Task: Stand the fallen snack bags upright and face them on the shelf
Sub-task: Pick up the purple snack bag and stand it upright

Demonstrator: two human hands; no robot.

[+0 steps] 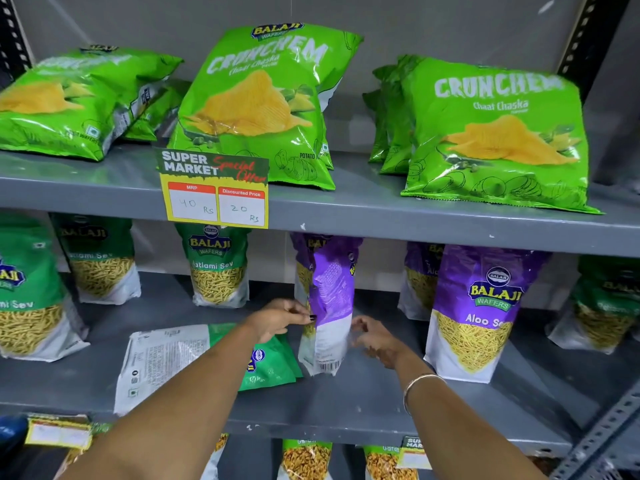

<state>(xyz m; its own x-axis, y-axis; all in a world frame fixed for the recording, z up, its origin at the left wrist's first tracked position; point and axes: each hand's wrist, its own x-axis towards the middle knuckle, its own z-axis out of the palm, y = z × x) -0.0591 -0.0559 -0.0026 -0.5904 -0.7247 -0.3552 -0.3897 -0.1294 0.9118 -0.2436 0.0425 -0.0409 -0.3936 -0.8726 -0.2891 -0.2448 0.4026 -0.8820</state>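
At centre frame, on the middle shelf [363, 407], the purple bag [329, 306] stands between both hands with its long axis near vertical, leaning slightly. Its printed back and barcode face outward, so the front points toward the shelf rear. The left hand [277, 322] pinches the bag's left edge at mid height. The right hand [375, 336] sits just beside the right edge, fingers loosely curled and holding nothing; contact cannot be confirmed. Judged next move: rotate the bag about its vertical axis. At lower left of centre, the green bag [180, 362] lies flat, long axis left to right, beneath the left forearm, nearer the left hand.
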